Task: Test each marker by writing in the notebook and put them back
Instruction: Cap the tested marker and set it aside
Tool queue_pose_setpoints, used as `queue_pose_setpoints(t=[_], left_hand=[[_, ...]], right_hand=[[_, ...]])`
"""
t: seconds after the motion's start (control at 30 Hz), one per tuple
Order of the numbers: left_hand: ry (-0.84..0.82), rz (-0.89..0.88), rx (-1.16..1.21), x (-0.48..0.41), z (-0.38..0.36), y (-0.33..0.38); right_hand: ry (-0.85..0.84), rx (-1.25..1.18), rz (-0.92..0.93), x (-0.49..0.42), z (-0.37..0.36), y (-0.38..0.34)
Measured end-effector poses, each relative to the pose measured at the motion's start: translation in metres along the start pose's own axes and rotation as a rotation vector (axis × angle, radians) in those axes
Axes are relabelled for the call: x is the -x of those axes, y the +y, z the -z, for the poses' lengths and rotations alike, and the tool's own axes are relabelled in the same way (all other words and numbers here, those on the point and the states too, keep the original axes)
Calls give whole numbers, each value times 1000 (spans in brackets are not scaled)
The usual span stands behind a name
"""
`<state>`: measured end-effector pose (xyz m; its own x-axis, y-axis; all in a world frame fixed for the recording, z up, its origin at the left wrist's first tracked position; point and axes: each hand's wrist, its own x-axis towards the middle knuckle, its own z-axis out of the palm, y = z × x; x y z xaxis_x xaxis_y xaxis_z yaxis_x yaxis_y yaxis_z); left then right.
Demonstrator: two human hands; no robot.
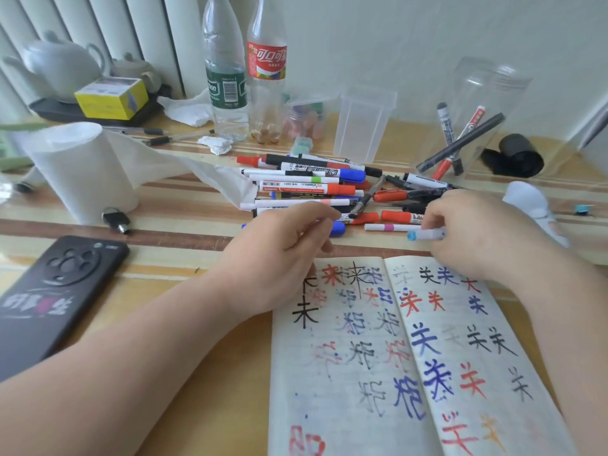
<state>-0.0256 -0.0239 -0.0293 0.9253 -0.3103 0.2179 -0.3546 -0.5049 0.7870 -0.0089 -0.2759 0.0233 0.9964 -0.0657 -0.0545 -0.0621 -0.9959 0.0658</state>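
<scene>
An open notebook (355, 373) lies at the front right, its pages covered in black, red and blue test characters. Beyond it sits a loose pile of markers (309, 184) with red, blue and black caps. My left hand (279, 251) rests at the pile's near edge, fingers curled over a blue-capped marker (338, 228) whose cap sticks out to the right. Just above the notebook's top edge, my right hand (480, 235) pinches a white marker with a light-blue end (425, 234), which points left. A clear jar (487, 93) at the back right holds three markers.
A black phone (56, 301) lies front left, with a key fob (115, 220) and a paper-towel roll (79, 169) behind it. Two plastic bottles (243, 70), a clear square container (362, 126) and a black lid (519, 156) stand along the back. A teapot (62, 64) sits far left.
</scene>
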Motion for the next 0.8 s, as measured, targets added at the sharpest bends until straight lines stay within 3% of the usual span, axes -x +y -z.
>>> queue_pose_setpoints(t=[0.07, 0.17, 0.23, 0.3, 0.37, 0.43, 0.5, 0.63, 0.8], left_hand=[[2, -8, 28, 0, 1, 1], [-19, -39, 45, 1, 0, 1], [-35, -83, 77, 1, -1, 1], [-54, -118, 133, 0, -2, 1], [-62, -148, 183, 0, -3, 0], [-66, -155, 220, 1, -3, 0], [-54, -147, 277, 0, -4, -1], [-42, -71, 541, -2, -6, -1], [-15, -46, 659, -3, -5, 1]], right_hand=[[233, -104, 97, 7, 5, 3], [754, -651, 344, 22, 7, -2], [826, -1081, 437, 26, 1, -11], [604, -1535, 355, 27, -6, -24], [252, -1800, 203, 28, -13, -36], [-10, -1772, 125, 30, -20, -43], [-182, -1655, 180, 34, -23, -47], [-300, -1383, 284, 41, -18, -51], [-459, -1484, 338, 41, -9, -43]])
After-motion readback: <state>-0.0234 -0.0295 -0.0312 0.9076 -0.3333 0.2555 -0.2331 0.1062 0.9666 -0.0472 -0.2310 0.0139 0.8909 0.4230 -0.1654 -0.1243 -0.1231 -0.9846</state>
